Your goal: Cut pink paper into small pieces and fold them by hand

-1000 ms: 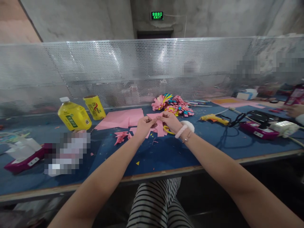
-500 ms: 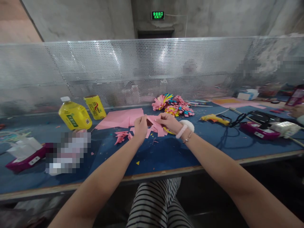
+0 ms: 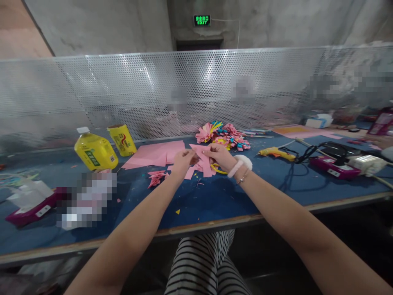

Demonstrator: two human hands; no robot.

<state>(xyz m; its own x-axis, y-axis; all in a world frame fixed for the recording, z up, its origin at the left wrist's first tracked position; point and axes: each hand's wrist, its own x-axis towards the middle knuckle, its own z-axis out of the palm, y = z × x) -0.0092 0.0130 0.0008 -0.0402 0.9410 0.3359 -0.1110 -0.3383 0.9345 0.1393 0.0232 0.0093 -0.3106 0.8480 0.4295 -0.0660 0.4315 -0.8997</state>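
Note:
Between my hands is a folded piece of pink paper [image 3: 201, 152], raised just above the table with one corner pointing up and left. My right hand [image 3: 220, 155] pinches its right side, thumb on the near face. At its left edge, the closed fingertips of my left hand [image 3: 183, 160] touch the paper. Pink paper strips [image 3: 189, 173] lie beneath, next to a curved yellow strip [image 3: 219, 170]. Left of them rests a small bundle of folded pink pieces [image 3: 157, 178]. Larger pink sheets [image 3: 150, 155] lie behind my left hand.
Paper flowers [image 3: 225, 135] in pink, yellow and blue are piled behind my right hand. A yellow glue gun [image 3: 276, 153], cables and a purple power strip [image 3: 334, 168] lie right. A yellow bottle [image 3: 96, 150] and yellow container [image 3: 122, 140] stand left, before a perforated metal screen [image 3: 141, 90].
The pink paper has tilted, and its upper corner now sticks up between my hands. My left fingers have shifted and curled more at its edge. My right hand stays nearly in place.

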